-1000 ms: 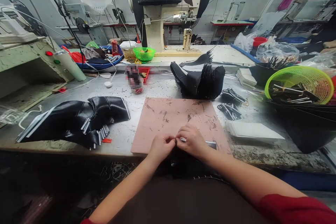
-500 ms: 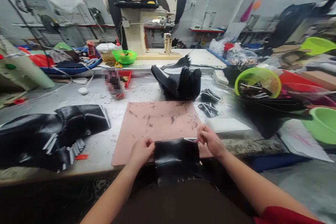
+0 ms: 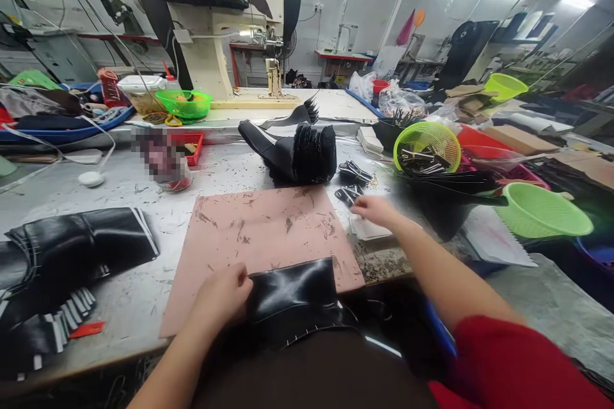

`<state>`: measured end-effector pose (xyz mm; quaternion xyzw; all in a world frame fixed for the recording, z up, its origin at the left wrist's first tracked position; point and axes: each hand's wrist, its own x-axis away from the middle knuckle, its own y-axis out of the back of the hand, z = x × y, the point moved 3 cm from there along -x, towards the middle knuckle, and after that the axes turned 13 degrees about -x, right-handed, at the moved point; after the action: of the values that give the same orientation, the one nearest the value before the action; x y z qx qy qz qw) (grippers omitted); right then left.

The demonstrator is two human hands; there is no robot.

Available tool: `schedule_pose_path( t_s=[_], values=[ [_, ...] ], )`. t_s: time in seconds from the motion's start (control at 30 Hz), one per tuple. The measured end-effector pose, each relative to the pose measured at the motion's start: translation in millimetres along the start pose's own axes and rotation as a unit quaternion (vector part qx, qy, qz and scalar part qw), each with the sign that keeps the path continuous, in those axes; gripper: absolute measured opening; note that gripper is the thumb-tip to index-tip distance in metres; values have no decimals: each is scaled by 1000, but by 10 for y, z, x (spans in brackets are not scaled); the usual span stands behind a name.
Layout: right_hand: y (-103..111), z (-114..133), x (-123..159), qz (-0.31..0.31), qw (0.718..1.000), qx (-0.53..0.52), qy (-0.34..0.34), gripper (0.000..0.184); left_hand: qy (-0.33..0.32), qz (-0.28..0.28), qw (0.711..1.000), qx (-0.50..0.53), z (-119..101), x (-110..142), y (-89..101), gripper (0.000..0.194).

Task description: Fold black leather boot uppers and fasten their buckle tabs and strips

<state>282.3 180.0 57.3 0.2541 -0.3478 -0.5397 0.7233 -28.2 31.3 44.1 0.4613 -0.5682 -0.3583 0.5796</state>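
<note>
A glossy black leather piece [image 3: 292, 297] lies over the near edge of a pink cutting mat [image 3: 261, 230] and hangs down toward my lap. My left hand [image 3: 225, 294] pinches its left edge. My right hand [image 3: 377, 209] is stretched out to the right, blurred, over a stack of white sheets [image 3: 369, 229] beside a small heap of black binder clips [image 3: 352, 184]. Whether its fingers hold anything cannot be made out.
A pile of black leather pieces [image 3: 67, 255] lies at the left, a fanned black stack [image 3: 297, 150] beyond the mat. A sewing machine [image 3: 215, 13] stands at the back. Green baskets [image 3: 426, 144] [image 3: 542, 211] and bags crowd the right side.
My right hand let go of the black piece and reached right toward the white sheets and clips. My left hand stayed on the piece. The view swung to the right.
</note>
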Motion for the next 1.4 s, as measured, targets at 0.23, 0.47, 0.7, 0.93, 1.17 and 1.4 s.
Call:
schedule_pose_path(
  t_s=[0.23, 0.47, 0.7, 0.93, 1.17, 1.4],
  values=[
    [-125, 43, -749, -124, 988, 70, -59, 26, 29, -14, 999, -26, 101, 107, 83, 18],
    [-432, 478, -79, -90, 987, -24, 131, 25, -53, -100, 969, 221, -223, 49, 238, 17],
    [-938, 857, 838, -41, 893, -224, 389, 8, -80, 92, 818, 562, -682, -73, 31, 25],
    [-883, 878, 887, -101, 890, -169, 412, 9, -123, -4, 867, 483, -658, 14, 16, 13],
    [-908, 883, 904, -87, 898, -76, 424, 13, -164, -133, 941, 266, -732, 68, 52, 22],
    [-937, 902, 1028, -155, 882, 8, 445, 21, -157, -95, 933, 310, -762, 36, 25, 18]
  ],
)
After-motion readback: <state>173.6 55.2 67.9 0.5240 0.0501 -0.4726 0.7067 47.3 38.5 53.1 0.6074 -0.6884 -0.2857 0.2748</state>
